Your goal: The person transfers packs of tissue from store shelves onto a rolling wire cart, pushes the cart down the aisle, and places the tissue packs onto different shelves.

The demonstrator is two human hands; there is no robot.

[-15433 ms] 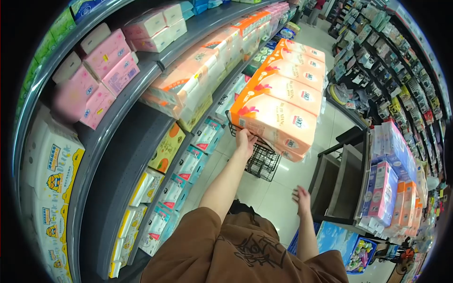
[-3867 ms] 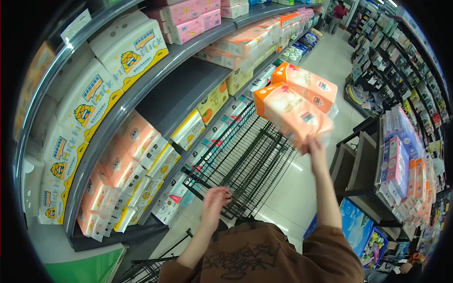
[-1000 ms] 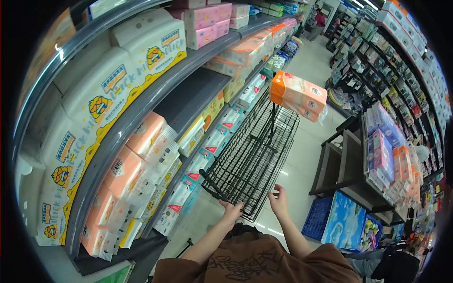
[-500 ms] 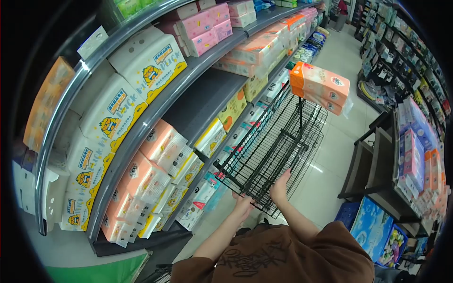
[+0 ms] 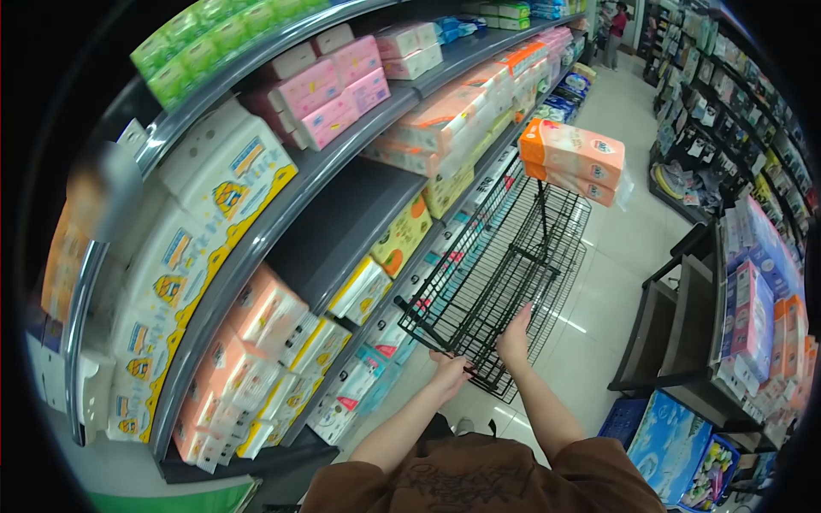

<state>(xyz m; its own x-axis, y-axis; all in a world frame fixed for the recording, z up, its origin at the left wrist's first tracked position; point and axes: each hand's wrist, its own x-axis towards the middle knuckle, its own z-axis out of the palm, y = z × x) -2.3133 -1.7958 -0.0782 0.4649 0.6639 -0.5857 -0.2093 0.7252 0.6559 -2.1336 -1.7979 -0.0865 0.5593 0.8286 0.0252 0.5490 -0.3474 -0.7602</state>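
In the head view, my left hand (image 5: 448, 374) is closed on the near left end of a black wire shopping cart (image 5: 522, 256). My right hand (image 5: 513, 340) grips the cart's near right side, its fingers partly hidden. An orange multi-pack of tissues (image 5: 575, 158) sits high at the cart's far end. Beneath it, bare wire mesh shows in the basket.
Shelves on the left hold white tissue packs with yellow edges (image 5: 231, 197), pink packs (image 5: 321, 90) and orange packs (image 5: 244, 329). A dark display stand (image 5: 684, 333) and blue crates (image 5: 623, 421) border the right. Far down the aisle stands a person (image 5: 614, 34).
The left shelves have slid left and down in view, and more green packs show at the top. Both hands stay on the cart. The distant person is now more visible.
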